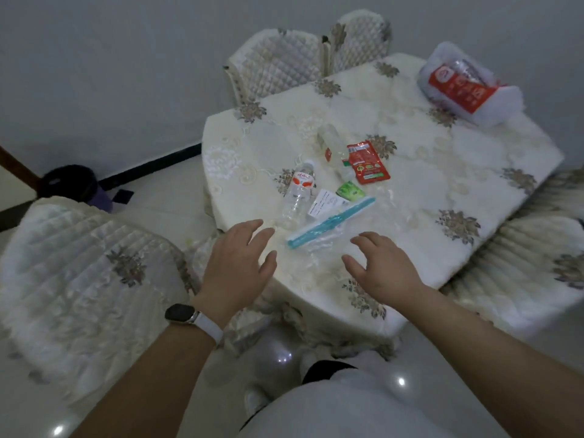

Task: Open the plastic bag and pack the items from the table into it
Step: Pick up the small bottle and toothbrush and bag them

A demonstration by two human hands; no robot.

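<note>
Plastic bag (335, 223): clear, with a blue zip strip; lies flat on the surface (442, 172) close to its near edge, the strip running at a slant; nothing shows inside it.
Left hand (240, 259): just left of the bag, at the near edge of the surface; not touching the bag.
Left fingers (251, 227): straight and spread wide, holding nothing.
Right hand (380, 268): just right of the bag and a little nearer the person, palm down.
Right fingers (366, 239): loosely bent and apart, holding nothing; whether the tips touch the bag's clear film cannot be told.
Watch (184, 313): on the left wrist, on a white band.
Bottle with red label (298, 192): clear, lying on its side just beyond the bag's left end.
Paper slip (325, 204): white, printed, touching the far side of the bag's strip.
Green packet (350, 191): small, just beyond the bag, next to the slip.
Red sachet (368, 162): flat, farther beyond the bag, past the green packet.
Second bottle (335, 150): clear, on its side, beside the red sachet.
Wrapped pack (467, 85): clear wrap with a red label, well apart from the bag at the far right corner.
Chairs (88, 263): quilted covers, standing around the surface.
</note>
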